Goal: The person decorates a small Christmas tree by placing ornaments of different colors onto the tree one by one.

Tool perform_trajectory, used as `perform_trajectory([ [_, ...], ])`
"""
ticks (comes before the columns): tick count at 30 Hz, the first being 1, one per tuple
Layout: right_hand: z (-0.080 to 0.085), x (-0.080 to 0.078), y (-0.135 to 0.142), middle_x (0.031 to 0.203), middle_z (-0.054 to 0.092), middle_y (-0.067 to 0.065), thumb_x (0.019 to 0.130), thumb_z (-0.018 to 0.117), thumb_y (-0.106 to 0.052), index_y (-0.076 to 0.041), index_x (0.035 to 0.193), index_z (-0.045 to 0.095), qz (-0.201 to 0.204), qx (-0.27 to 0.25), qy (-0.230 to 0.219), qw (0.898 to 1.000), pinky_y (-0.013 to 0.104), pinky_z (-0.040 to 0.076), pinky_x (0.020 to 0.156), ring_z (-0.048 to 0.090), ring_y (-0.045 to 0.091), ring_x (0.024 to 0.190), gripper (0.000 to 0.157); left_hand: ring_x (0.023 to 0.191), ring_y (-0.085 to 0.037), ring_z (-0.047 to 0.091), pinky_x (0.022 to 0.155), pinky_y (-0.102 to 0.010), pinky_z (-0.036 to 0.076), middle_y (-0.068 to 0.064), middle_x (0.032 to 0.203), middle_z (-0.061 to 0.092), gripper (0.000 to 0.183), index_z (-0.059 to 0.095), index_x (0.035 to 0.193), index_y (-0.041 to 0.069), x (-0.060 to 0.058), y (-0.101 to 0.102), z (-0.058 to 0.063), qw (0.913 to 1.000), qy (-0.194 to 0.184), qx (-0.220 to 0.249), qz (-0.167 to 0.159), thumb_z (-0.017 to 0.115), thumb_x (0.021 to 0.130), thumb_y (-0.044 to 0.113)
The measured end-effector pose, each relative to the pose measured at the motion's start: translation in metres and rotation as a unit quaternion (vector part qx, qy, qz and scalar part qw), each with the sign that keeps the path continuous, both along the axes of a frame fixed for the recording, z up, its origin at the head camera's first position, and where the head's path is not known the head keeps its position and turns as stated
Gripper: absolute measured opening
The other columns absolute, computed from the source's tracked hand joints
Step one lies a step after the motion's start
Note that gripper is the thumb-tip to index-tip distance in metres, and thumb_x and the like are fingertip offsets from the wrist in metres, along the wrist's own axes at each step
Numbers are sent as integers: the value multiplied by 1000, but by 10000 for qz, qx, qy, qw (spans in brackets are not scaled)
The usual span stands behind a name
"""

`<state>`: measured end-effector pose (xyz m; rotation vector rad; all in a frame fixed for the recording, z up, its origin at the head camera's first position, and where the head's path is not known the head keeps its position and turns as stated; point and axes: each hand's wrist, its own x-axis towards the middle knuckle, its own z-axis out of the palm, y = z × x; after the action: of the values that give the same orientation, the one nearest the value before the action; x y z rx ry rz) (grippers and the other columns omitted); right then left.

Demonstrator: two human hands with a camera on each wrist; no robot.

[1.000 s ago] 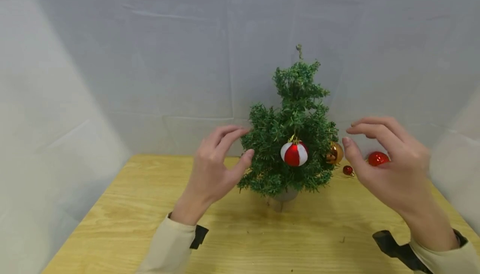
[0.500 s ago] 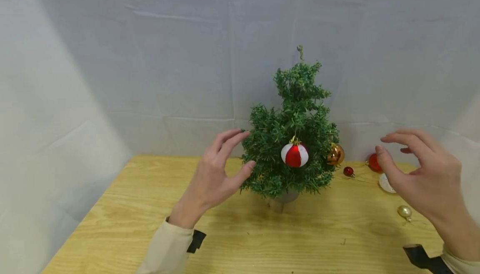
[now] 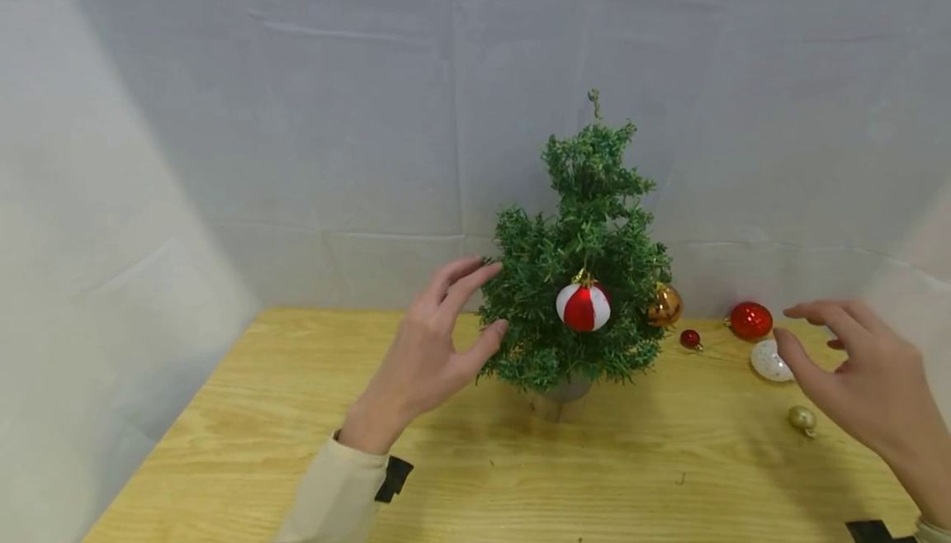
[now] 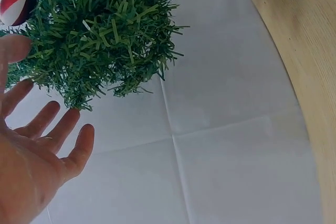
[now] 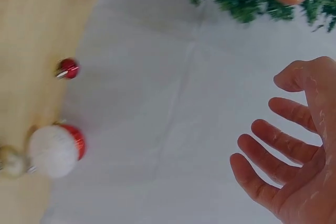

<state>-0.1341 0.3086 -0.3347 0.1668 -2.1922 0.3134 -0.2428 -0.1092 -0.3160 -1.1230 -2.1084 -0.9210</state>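
Observation:
A small artificial Christmas tree stands on the table, with a red-and-white striped bauble hanging at its front and a copper-gold bauble on its right side. My left hand is at the tree's left edge, fingers spread and holding nothing; whether the fingertips touch the branches I cannot tell. Over the table's right side, my right hand has relaxed, empty fingers. Nearest to it are a white bauble, a large red bauble and a small gold bauble.
A small dark red bauble lies on the wooden table between the tree and the other loose baubles. The grey pot bears the tree. Pale cloth hangs behind the table and along its sides.
My right hand has moved away from the tree to the right and slightly down, uncovering the white and small gold baubles. My left hand has hardly moved.

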Motion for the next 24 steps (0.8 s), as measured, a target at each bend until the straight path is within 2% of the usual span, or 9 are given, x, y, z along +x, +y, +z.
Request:
perform_trajectory([
  [2,-8,0,8,97,68,21,83,73,-10,0,101,72,-95,48,-208,9997,6,36,66,58,16,86,21,131,-30,58,103,-51,52,-13,150,51,59,51,150,17,0,1,1,10000,3,-22,-1,71,95,24],
  [4,-16,1,15,98,67,23,84,74,-11,1,103,71,-238,132,-535,9982,12,38,61,59,33,80,22,129,-30,59,101,-51,53,-13,150,51,57,52,149,18,1,1,1,10000,-4,-47,19,71,95,24],
  [5,-21,1,20,99,67,23,85,75,-12,1,103,71,-295,169,-706,9969,15,39,58,59,35,76,23,129,-30,60,100,-51,53,-13,150,51,56,52,148,18,1,1,2,10000,-3,-53,22,70,96,24],
  [7,-30,1,28,99,67,24,87,75,-16,0,105,71,-403,240,-1086,9930,21,39,53,57,30,66,25,129,-30,60,100,-51,53,-12,150,51,54,53,148,18,1,1,2,10000,-16,-76,17,70,96,24],
  [11,-47,0,43,99,68,23,86,78,-19,-2,105,71,-495,395,-1917,9794,32,43,49,63,32,67,26,133,-30,57,102,-50,52,-11,150,51,52,55,146,17,1,2,2,9999,-30,-99,-37,69,97,24],
  [14,-57,-2,52,99,69,26,84,79,-16,-2,106,71,-501,515,-2582,9634,40,51,51,69,40,77,27,132,-29,58,104,-47,52,-11,149,52,53,54,147,15,1,2,3,10000,-7,-48,-74,69,96,23],
  [18,-66,-5,64,102,67,31,86,78,-15,2,110,70,-415,527,-3401,9380,46,56,58,69,37,76,30,131,-28,59,106,-47,52,-13,148,52,59,50,150,14,0,2,3,9999,58,83,-73,71,95,20],
  [21,-73,-6,71,100,67,30,89,76,-14,4,110,69,-297,468,-3750,9254,48,56,62,68,34,76,28,133,-29,57,107,-50,50,-13,150,50,61,49,151,15,0,2,2,9999,45,111,-17,71,95,21],
  [24,-81,-7,75,94,68,23,88,76,-11,3,105,70,-194,548,-3785,9238,48,56,65,67,31,77,23,135,-31,55,106,-53,50,-13,153,47,62,48,152,18,-1,2,1,10000,-37,67,57,71,95,25],
])
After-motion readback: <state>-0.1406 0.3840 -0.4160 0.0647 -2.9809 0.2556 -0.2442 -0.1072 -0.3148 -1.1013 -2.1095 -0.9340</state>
